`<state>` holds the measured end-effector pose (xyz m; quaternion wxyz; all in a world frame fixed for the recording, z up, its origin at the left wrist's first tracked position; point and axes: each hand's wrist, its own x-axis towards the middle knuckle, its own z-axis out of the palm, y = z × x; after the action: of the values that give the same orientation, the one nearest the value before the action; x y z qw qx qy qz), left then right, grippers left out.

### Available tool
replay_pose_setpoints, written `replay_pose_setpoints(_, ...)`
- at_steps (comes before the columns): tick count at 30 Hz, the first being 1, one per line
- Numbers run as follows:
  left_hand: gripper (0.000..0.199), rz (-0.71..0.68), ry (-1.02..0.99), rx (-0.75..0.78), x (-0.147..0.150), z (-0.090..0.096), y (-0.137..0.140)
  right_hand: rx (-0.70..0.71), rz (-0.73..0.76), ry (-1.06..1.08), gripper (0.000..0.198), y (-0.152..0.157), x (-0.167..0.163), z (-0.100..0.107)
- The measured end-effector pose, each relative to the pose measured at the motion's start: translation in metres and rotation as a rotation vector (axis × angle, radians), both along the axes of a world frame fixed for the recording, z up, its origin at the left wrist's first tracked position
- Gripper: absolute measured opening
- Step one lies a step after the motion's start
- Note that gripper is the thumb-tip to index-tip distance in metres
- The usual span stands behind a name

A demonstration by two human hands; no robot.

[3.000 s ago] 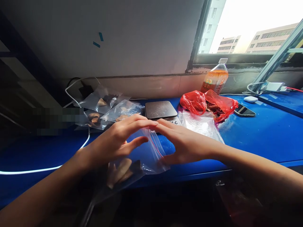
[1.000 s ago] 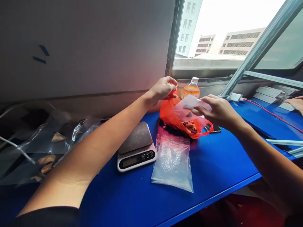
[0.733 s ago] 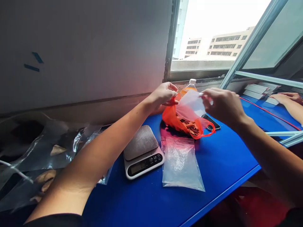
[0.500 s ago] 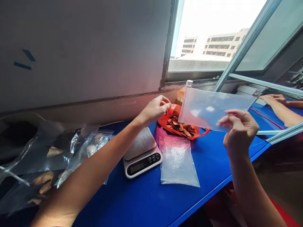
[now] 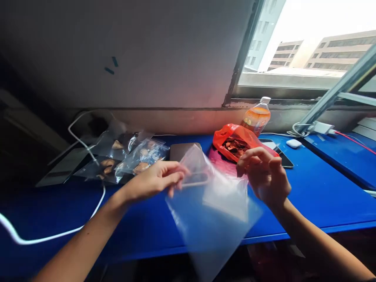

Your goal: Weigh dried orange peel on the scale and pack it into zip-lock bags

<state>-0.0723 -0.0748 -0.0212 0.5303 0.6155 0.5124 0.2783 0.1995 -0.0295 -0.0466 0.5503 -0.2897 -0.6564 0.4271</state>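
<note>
My left hand (image 5: pixel 161 178) pinches the edge of a clear zip plastic bag (image 5: pixel 211 239), blurred by motion, which hangs slanting over the table's front edge. My right hand (image 5: pixel 264 176) is raised to the right of the bag, fingers curled loosely and apart, with nothing seen in them. Behind the bag is the kitchen scale (image 5: pixel 183 150), its front partly seen through the plastic. Another plastic bag with whitish contents (image 5: pixel 227 196) lies on the blue table behind the held one. Beyond my right hand stands an open red plastic bag (image 5: pixel 229 131) of brown dried pieces (image 5: pixel 235 147).
Clear bags with tan pieces (image 5: pixel 141 166) lie at left, by a white cable (image 5: pixel 58 235). An orange drink bottle (image 5: pixel 258 115) stands by the wall. At right are a dark tablet-like device (image 5: pixel 286 160), a white earphone case (image 5: pixel 293 143) and a metal frame (image 5: pixel 329 94).
My view has swung left. The plastic bag has passed from my right hand to my left and now hangs lower. My right hand has let go of it.
</note>
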Motion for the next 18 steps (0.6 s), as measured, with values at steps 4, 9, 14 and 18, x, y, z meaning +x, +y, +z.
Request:
replay_pose_setpoints(4,0.026,0.000,0.359,-0.131,-0.039,-0.022,-0.054,0.070,0.063,-0.269,0.022,-0.014,-0.026,-0.014)
replay_pose_setpoints(9,0.025,0.021,0.427,-0.019,-0.048,-0.023,-0.065,0.395,0.366,-0.770,0.020,-0.032,-0.068,-0.028)
replay_pose_setpoints(14,0.026,-0.056,0.451,0.112,-0.050,-0.011,-0.041,0.450,0.465,-0.938,0.013,-0.021,-0.082,-0.023)
replay_pose_setpoints(18,0.029,-0.126,0.482,0.032,-0.057,-0.016,-0.021,0.390,0.322,-0.924,0.022,-0.018,-0.076,-0.036)
